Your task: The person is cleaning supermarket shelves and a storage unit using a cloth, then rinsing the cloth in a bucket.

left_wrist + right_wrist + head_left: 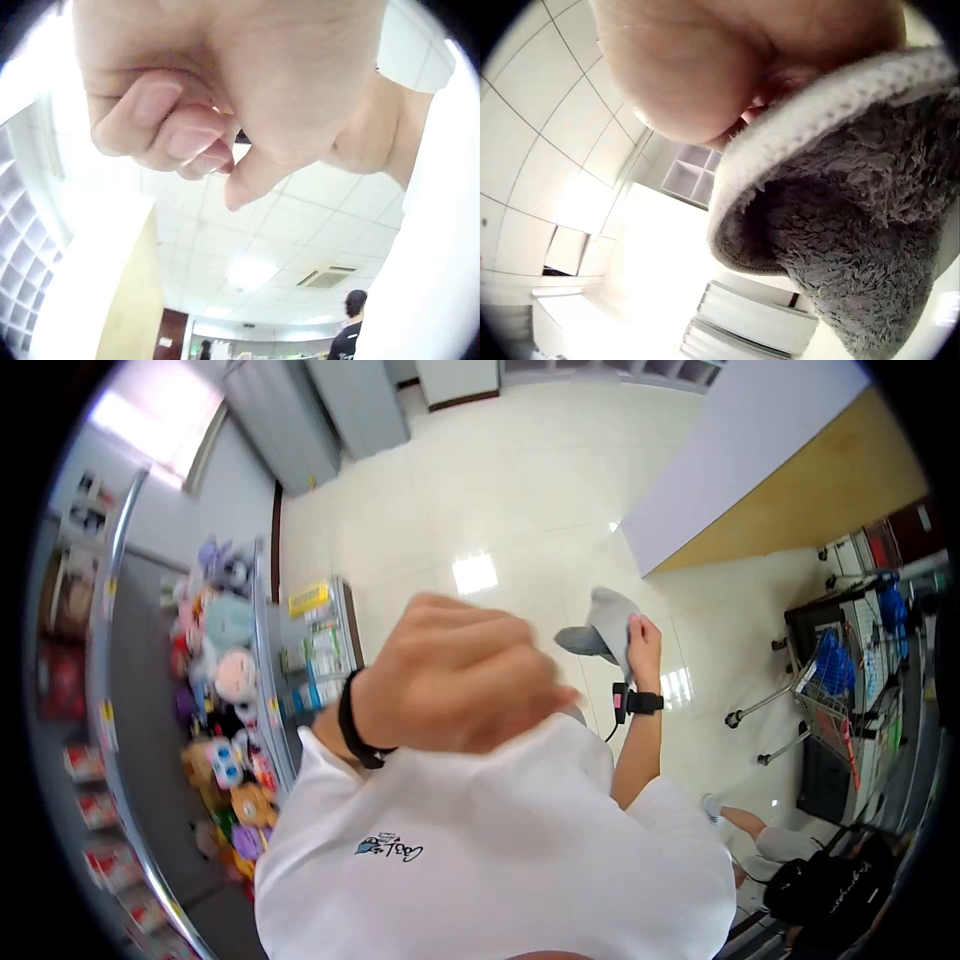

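My left hand [455, 675] is raised in front of my chest, blurred in the head view, with a black band round its wrist. Its fingers [187, 135] curl in toward the palm, the thumb lies straighter beside them, and nothing shows in its grasp. Out to the right, my right hand [645, 650] pinches the edge of a pale grey knit hat [613, 622]. The hat's fluffy dark grey lining [855, 225] is turned toward the right wrist camera, and a darker flap sticks out to the left. The palm hides part of the knitted rim at the grip.
Plush toys [235, 675] fill a shelf on the left, beside a low rack of packaged goods [325, 650]. A large white and yellow panel [790, 490] stands at upper right. Shopping carts [830, 690] and another person [830, 880] are on the right. Shiny tiled floor [520, 490] lies ahead.
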`<action>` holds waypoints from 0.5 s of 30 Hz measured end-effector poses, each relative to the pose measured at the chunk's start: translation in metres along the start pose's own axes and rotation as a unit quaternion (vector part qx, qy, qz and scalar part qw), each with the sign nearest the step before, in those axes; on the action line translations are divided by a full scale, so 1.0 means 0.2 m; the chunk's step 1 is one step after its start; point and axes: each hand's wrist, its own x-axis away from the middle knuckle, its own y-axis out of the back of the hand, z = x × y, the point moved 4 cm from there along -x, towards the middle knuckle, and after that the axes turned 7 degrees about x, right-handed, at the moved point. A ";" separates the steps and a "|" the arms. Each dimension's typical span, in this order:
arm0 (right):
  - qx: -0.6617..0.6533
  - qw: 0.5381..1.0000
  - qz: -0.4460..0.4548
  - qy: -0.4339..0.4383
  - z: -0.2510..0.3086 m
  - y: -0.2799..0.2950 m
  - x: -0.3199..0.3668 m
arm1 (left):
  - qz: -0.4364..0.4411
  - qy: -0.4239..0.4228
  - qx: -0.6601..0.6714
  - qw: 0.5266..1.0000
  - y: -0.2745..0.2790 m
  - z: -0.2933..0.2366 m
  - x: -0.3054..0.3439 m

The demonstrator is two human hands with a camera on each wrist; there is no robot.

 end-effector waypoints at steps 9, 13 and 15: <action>-0.117 0.985 0.110 0.065 0.50 -0.32 -1.02 | 0.009 0.296 -0.046 0.954 -0.37 1.66 0.05; -0.141 0.981 0.126 0.047 0.52 -0.39 -1.37 | 0.056 0.236 -0.119 0.963 -0.49 2.12 -0.13; -0.109 0.983 0.136 0.056 0.57 -0.38 -1.46 | 0.045 0.201 -0.109 0.972 -0.51 2.21 -0.23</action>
